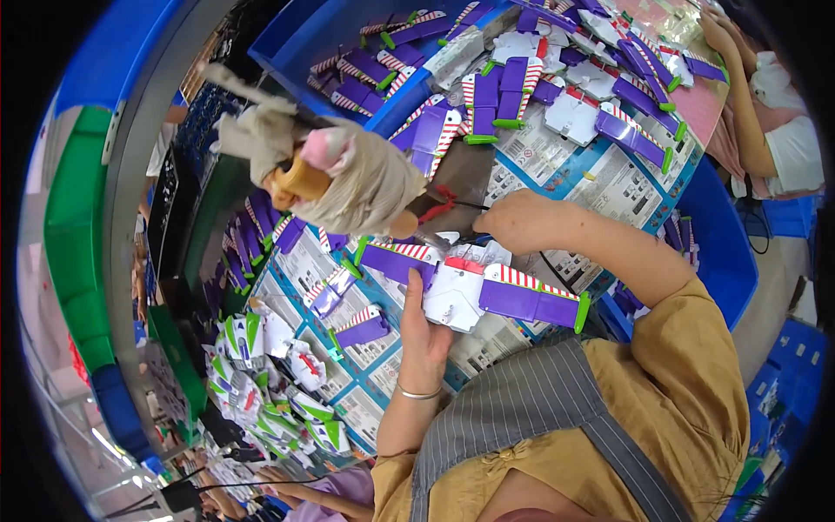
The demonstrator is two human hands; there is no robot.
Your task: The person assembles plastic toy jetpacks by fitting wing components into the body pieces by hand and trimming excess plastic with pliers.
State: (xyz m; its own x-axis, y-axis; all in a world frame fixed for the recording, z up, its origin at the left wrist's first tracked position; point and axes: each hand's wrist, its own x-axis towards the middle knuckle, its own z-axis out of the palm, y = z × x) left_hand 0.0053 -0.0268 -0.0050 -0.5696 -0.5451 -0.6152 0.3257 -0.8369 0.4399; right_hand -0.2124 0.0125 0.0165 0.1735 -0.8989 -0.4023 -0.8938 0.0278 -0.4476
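Observation:
My left hand (424, 335) grips a toy wing pack by its white body (454, 294), thumb up against the underside of one wing. The pack has two purple wings (531, 303) with red-and-white striped edges and green tips, and a red strip across the top of its body. Just beyond the pack, my right hand (519, 222) is closed, its fingertips close to the pack's far edge. Whatever it holds is hidden by the fingers. A black cable runs beneath that hand, and a red tool-like piece (442, 202) lies to its left.
Over the left part of the table hangs a cloth-wrapped bundle (348, 174). Purple wings fill a blue bin (304, 35) at the back; more wing packs (570, 117) lie at far right. White-and-green toy parts (248, 339) are heaped at left. A co-worker's arm (752, 113) shows at upper right.

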